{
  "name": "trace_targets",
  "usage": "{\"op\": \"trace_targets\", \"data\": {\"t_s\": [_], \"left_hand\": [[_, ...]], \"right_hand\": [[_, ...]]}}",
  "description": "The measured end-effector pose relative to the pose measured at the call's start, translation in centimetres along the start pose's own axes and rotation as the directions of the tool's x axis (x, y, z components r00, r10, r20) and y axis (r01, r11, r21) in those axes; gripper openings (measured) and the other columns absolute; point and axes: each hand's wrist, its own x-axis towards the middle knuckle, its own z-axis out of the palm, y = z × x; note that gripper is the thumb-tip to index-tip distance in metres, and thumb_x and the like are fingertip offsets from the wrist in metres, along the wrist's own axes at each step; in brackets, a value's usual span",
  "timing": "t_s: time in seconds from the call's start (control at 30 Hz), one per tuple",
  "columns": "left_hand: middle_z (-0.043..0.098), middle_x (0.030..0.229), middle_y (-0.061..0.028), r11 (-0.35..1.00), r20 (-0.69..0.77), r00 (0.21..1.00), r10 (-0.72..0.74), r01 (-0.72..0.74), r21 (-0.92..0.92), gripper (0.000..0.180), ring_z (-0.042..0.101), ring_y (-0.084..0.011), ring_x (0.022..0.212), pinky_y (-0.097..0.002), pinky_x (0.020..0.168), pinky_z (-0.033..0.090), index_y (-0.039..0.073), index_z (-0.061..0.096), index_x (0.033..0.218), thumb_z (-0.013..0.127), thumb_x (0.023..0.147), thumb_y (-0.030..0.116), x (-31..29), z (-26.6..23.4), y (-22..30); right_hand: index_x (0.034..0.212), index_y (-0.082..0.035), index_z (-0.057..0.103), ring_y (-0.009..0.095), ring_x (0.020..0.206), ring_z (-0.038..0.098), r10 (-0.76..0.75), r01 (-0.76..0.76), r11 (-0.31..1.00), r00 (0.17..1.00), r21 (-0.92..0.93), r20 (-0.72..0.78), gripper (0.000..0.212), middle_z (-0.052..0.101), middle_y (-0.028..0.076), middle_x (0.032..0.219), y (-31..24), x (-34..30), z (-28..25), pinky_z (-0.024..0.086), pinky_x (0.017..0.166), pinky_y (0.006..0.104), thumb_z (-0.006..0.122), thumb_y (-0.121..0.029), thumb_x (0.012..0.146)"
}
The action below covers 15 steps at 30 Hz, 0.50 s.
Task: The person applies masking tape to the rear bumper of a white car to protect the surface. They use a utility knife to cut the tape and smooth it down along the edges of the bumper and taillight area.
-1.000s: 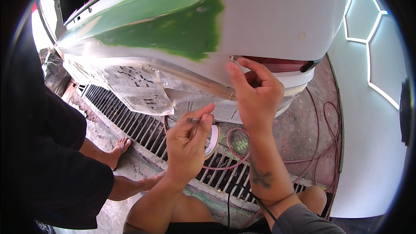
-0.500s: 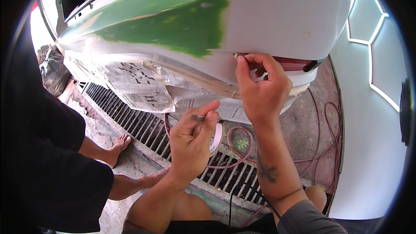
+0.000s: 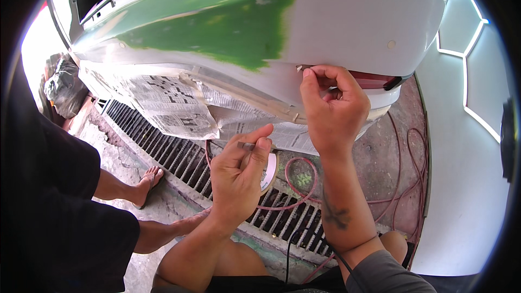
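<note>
My left hand (image 3: 236,176) is closed, thumb against the fingers. A small dark flat piece (image 3: 246,146) shows between them, its kind unclear. At that hand's right side a roll of tape (image 3: 269,171) sticks out, partly hidden by it. My right hand (image 3: 337,109) is pinched at the left end of a red light (image 3: 374,80) set in the white car bumper (image 3: 342,27). A tiny pale end, like tape, (image 3: 299,68) pokes out past its fingertips. Above and left, a green patch (image 3: 239,30) covers part of the panel; taped newspaper (image 3: 173,106) hangs along the lower edge.
A slotted floor grate (image 3: 179,146) runs beneath the car. Reddish hose (image 3: 301,206) loops over grate and floor. Another person in dark clothes stands at left, a sandalled foot (image 3: 147,184) near the grate. A white panel (image 3: 461,184) rises at right; a black bag (image 3: 65,87) lies far left.
My right hand has shifted slightly right along the red light, still pinching. The left hand and tape roll have moved very slightly left. The view has tilted a little.
</note>
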Motion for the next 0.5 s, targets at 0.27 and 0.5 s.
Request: {"op": "trace_targets", "data": {"t_s": [0.27,0.5], "left_hand": [[0.074,0.104,-0.0044,1.0,0.005,1.0,-0.013,0.013,0.014,0.034,0.046,-0.0004,0.066,-0.0175,0.058,0.037,-0.003,0.072,0.135,0.065,0.112,0.022,0.15,-0.08,-0.22],[0.075,0.104,-0.0052,1.0,0.006,1.0,0.0,0.0,0.005,0.034,0.047,-0.0007,0.066,-0.0176,0.058,0.037,-0.003,0.072,0.135,0.066,0.112,0.022,0.13,-0.12,-0.33]], "right_hand": [[0.092,-0.006,0.08,0.021,0.08,0.07,-0.058,0.059,0.997,0.998,-0.056,0.025,0.008,0.078,0.005,0.087,-0.46,-0.45,-0.03,0.057,0.074,0.0345,0.085,-0.008,0.086],[0.092,-0.007,0.081,0.022,0.082,0.069,-0.069,0.07,0.996,0.997,-0.047,0.021,0.008,0.08,0.004,0.09,-0.67,-0.66,0.51,0.057,0.077,0.0365,0.085,-0.01,0.085]]}}
